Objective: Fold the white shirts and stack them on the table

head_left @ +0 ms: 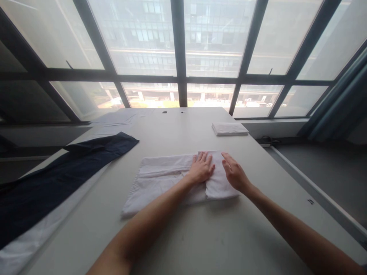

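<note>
A white garment lies partly folded on the pale table in front of me. Its right end is doubled over into a thicker folded part. My left hand rests flat on that fold, fingers stretched out and together. My right hand lies on the fold's right edge, palm down, fingers extended. Neither hand grips the cloth.
A small folded white cloth sits at the table's far right. A dark navy garment stretches across the left side over another white cloth. More white fabric lies at the far left. Large windows stand behind the table.
</note>
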The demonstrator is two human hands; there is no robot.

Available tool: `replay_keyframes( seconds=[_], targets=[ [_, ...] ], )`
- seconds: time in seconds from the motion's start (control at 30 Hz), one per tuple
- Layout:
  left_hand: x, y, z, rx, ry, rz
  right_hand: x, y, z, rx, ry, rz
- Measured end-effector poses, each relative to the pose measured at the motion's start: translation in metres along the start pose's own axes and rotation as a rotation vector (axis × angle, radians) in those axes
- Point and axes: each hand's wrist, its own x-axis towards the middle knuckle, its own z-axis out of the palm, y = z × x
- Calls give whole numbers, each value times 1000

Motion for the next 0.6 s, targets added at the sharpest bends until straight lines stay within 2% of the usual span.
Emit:
replay_keyframes(
  seconds=[0.1,0.2,0.27,0.33,0.47,0.6],
  targets=[
    [-2,-1,5,16,21,-15,31,11,19,-177,-129,22],
    [-2,-2,7,31,31,-7,50,22,36,-314,-275,66],
    [-3,-2,8,39,31,-9,56,28,38,-349,-354,82],
    [-4,-1,8,41,29,-16,58,30,34,-355,-360,103],
    [-5,0,7,32,20,-37,42,18,23,-333,-213,146],
    [-6,-1,4,42,16,-6,-1,-1,30,-293,-213,-19]
  ],
)
